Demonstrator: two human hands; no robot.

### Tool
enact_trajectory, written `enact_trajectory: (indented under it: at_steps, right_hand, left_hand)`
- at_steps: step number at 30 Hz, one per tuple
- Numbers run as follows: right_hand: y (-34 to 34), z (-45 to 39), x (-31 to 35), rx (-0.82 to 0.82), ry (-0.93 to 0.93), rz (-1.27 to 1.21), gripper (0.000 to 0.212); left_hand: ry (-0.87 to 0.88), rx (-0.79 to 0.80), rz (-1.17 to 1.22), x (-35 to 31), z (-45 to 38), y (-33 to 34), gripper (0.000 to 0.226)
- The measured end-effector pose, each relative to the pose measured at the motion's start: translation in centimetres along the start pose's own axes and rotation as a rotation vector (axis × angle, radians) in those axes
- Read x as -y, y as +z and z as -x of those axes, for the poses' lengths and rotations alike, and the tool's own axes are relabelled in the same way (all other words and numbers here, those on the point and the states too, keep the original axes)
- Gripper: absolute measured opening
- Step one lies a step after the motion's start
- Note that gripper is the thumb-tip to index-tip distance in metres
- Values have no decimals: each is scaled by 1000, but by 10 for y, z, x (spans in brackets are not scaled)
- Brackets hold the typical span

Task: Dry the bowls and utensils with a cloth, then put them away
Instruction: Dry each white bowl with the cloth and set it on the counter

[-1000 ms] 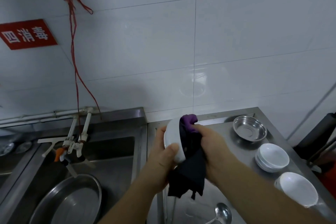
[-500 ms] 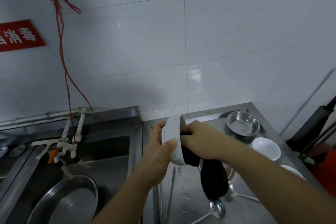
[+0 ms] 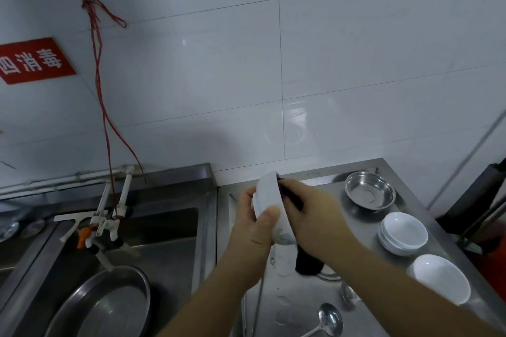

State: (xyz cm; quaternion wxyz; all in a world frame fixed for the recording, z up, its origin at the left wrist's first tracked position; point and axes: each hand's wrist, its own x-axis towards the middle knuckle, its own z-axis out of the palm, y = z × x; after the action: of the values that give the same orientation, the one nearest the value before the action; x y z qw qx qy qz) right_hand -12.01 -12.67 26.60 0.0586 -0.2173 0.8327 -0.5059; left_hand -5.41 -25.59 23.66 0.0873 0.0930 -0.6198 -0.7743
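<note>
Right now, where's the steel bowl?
Head view, right side: the steel bowl sits at the counter's back corner by the tiled wall, just behind the stacked white bowls.

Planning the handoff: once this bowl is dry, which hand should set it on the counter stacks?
Probably the left hand: it already grips the white bowl, while the right hand holds the cloth.

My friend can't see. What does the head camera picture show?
A left hand holds a white bowl on edge while the right hand wipes inside with a dark cloth. More white bowls and a steel bowl sit on the steel counter.
</note>
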Motion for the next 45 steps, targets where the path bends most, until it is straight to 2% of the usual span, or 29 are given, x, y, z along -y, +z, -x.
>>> enact_trajectory:
  at_steps: [1, 3, 5, 7, 11, 15, 18, 21, 23, 24, 26, 27, 28, 30, 33, 37, 39, 42, 45]
  right_hand:
    - [0, 0, -3, 54, -27, 43, 23]
    - [-6, -2, 0, 180, 98, -71, 22]
    - [-13, -3, 5, 303, 284, -314, 24]
    - [-20, -2, 7, 360, 443, -540, 28]
    - [-24, 3, 0, 244, 641, -852, 24]
    - [-16, 7, -8, 208, 686, -1110, 44]
    - [-8, 13, -11, 254, 697, -1130, 62]
    - [-6, 16, -14, 237, 688, -1155, 68]
    - [-5, 15, -17, 206, 644, -1208, 71]
    - [-5, 14, -18, 181, 615, -1222, 73]
    - [-4, 11, -21, 137, 561, -1237, 69]
    - [-4, 10, -23, 125, 539, -1241, 66]
    - [-3, 8, -26, 116, 521, -1244, 63]
    - [-1, 6, -31, 117, 504, -1253, 60]
    - [6, 8, -40, 134, 487, -1293, 59]
    - [12, 11, -52, 218, 517, -1264, 58]
    - [18, 13, -55, 216, 610, -1183, 63]
    - [26, 17, -60, -46, 798, -989, 70]
    - [17, 17, -50, -231, 794, -988, 47]
  left_hand:
    - [14, -10, -32, -1, -1, -1, 84]
    - [53, 0, -138, -3, -3, -4, 77]
    - [101, 33, -276, -4, -3, -7, 77]
    - [130, 66, -387, -4, -4, -13, 79]
    - [128, 158, -430, 6, -4, -25, 84]
    - [156, 233, -582, 7, -11, -33, 95]
    - [123, 271, -701, 6, -16, -41, 103]
    - [113, 283, -789, 2, -15, -45, 106]
    - [62, 247, -678, -2, -13, -43, 93]
    - [11, 194, -549, -2, -11, -40, 79]
    - [-176, -3, -213, 4, -5, -34, 52]
    - [-295, -80, -56, 7, -2, -31, 47]
    - [-397, -104, 72, 11, 1, -29, 43]
    - [-488, -53, 259, 12, 9, -26, 46]
    - [-447, -44, 506, 7, 8, -26, 46]
    - [-326, -94, 611, 1, 3, -26, 42]
    - [-292, -103, 639, -3, 1, -27, 40]
    - [-268, -85, 586, -13, -2, -29, 45]
    - [-228, -108, 495, -22, -2, -31, 44]
